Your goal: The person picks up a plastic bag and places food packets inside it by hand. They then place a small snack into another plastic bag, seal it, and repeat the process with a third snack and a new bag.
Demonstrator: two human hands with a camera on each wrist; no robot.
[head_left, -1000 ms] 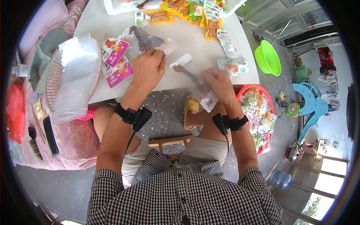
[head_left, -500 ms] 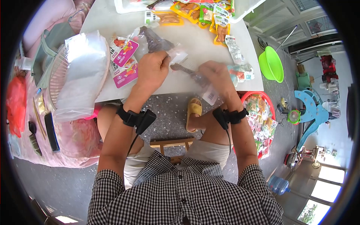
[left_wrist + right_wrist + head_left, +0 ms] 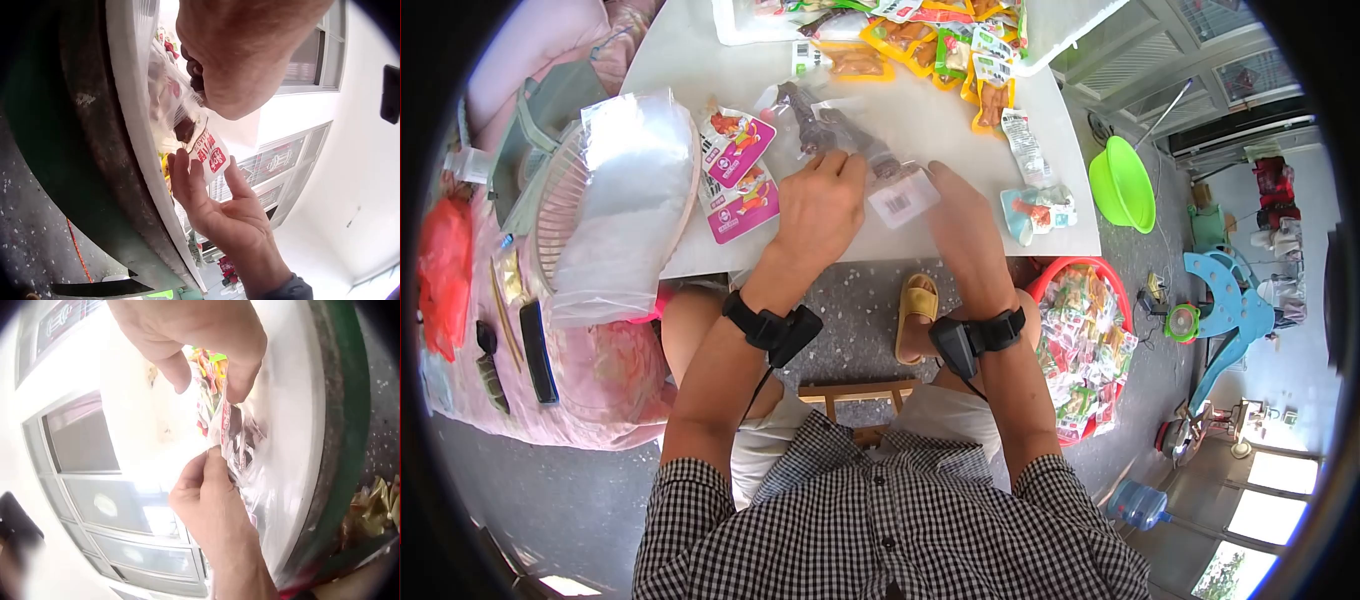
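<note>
In the head view my left hand (image 3: 822, 205) pinches the edge of a clear bag (image 3: 785, 98) lying on the white table. A dark item (image 3: 805, 118) shows inside it. Beside that hand is a small packet with a barcode label (image 3: 905, 197), holding a dark piece (image 3: 870, 148). My right hand (image 3: 965, 215) is at the label's right edge, blurred. In the left wrist view the right hand (image 3: 234, 219) has its thumb and fingers spread at the red-printed packet (image 3: 212, 156). The right wrist view shows the left thumb and finger pinching clear plastic (image 3: 215, 434).
Pink-and-white packets (image 3: 740, 205) and a stack of clear bags (image 3: 615, 200) lie to the left. Yellow-edged packets (image 3: 900, 38) and a white tray (image 3: 1060, 50) are at the back. Two loose packets (image 3: 1038, 212) (image 3: 1025, 145) lie right; a red basket (image 3: 1122, 290) of packets stands below.
The small packet has moved left and up, from beside the right hand to the bag at the left hand. The right hand has followed leftward, and its fingers have spread.
</note>
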